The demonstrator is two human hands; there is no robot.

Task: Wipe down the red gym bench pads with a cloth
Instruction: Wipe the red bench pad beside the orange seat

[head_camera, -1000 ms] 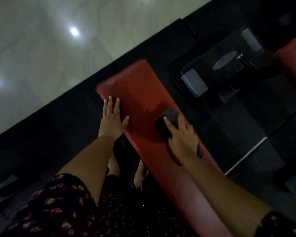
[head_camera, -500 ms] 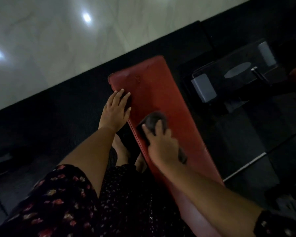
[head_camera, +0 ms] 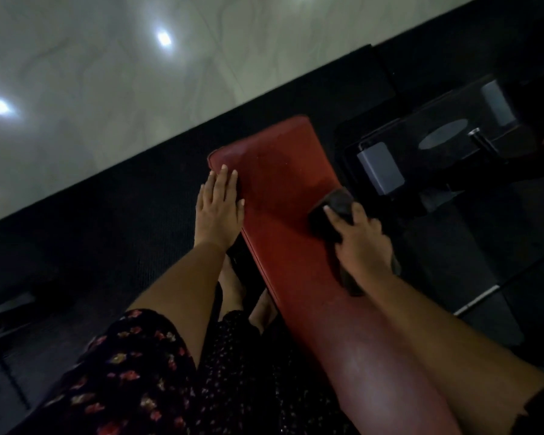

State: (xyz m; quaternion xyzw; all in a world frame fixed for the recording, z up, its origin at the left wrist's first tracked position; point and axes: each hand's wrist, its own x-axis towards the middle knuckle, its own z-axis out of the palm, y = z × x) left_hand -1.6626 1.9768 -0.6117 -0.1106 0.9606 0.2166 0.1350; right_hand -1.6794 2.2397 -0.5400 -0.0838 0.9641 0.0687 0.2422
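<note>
Our left hand (head_camera: 219, 208) lies flat, palm down, with straight fingers held close together and pointing away from us. Its fingertips and thumb rest on the left edge of the pad (head_camera: 283, 183). The left forearm runs bare from the lower middle up to the wrist.

Our right hand (head_camera: 361, 243) sits palm down at the pad's right edge. Its fingers curl over the cloth (head_camera: 336, 204), and one finger stretches forward along the top. The right forearm comes in bare from the lower right corner and crosses over the pad.

The hands are well apart, and the left reaches a little farther ahead.
</note>
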